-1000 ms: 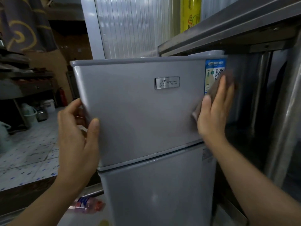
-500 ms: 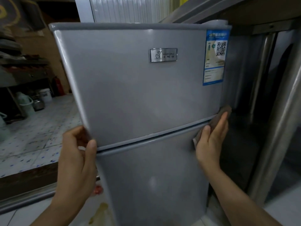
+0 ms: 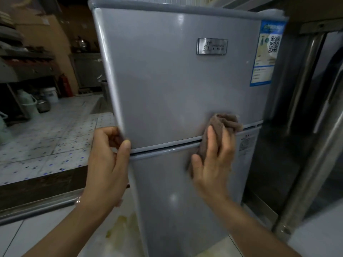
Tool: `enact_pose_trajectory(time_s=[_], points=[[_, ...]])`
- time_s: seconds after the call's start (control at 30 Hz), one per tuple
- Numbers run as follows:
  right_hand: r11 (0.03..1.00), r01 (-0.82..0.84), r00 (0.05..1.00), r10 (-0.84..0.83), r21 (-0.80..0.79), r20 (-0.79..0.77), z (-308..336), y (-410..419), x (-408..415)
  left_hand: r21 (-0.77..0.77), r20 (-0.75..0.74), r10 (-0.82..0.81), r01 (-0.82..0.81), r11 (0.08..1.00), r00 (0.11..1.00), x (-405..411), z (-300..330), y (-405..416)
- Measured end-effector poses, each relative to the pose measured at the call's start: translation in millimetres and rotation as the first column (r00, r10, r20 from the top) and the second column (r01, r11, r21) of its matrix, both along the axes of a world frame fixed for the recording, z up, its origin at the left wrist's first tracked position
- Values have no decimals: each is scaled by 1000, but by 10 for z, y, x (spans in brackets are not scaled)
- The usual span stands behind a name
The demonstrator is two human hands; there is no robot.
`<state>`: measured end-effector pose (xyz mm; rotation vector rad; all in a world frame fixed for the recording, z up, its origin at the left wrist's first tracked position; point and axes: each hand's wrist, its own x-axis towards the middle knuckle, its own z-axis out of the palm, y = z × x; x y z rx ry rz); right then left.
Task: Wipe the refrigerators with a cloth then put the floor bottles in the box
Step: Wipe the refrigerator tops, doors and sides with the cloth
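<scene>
A small grey two-door refrigerator [image 3: 167, 86] fills the middle of the view, with a metal badge and a blue label on its upper door. My right hand [image 3: 213, 160] presses a brown cloth [image 3: 224, 123] flat against the front, across the gap between the upper and lower doors. My left hand [image 3: 107, 164] grips the lower left corner of the upper door, thumb on the front and fingers curled behind the edge. No floor bottle or box shows in this frame.
A steel table leg [image 3: 304, 182] and frame stand close on the right. To the left a raised speckled tile floor [image 3: 46, 138] carries white buckets [image 3: 29, 103] and a red extinguisher [image 3: 65, 86]. A yellowish stain [image 3: 122, 225] marks the white floor by the refrigerator's base.
My right hand slid the cloth down the right side of the upper door to the door gap, then leftward along it. My left hand moved down the door's left edge.
</scene>
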<state>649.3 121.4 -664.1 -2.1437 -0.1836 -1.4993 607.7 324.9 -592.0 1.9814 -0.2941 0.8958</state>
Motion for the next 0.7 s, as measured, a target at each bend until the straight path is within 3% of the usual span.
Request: enact_pose_trajectory(time_s=[0.07,0.17,0.23,0.3,0.43,0.53,0.6,0.7], points=[[996,49,999,-48,74,-25,36,-277,56,-15,-20,-34,34,999,999,-13,26,7],[931,109,993,-86,348,-81,144,-300,117,-8,-47,-69,69,998,996,-12,52,32],[913,100,994,-74,396,-80,170,-77,76,16,-57,-74,75,997,996,-20,67,54],[940,41,999,-28,337,-43,129,270,-31,35,-60,-72,74,997,996,-29,81,66],[980,-199,979,198,17,49,-49,933,-284,61,-58,-79,82,995,995,-42,101,103],[967,-231,964,243,-111,111,-8,707,-226,40,-99,-117,121,992,988,-71,87,180],[975,-196,965,211,-105,158,12,375,-135,34,-126,-136,141,989,983,-102,48,248],[973,-197,972,178,119,156,59,137,-70,13,-126,-175,178,984,976,-148,-17,293]])
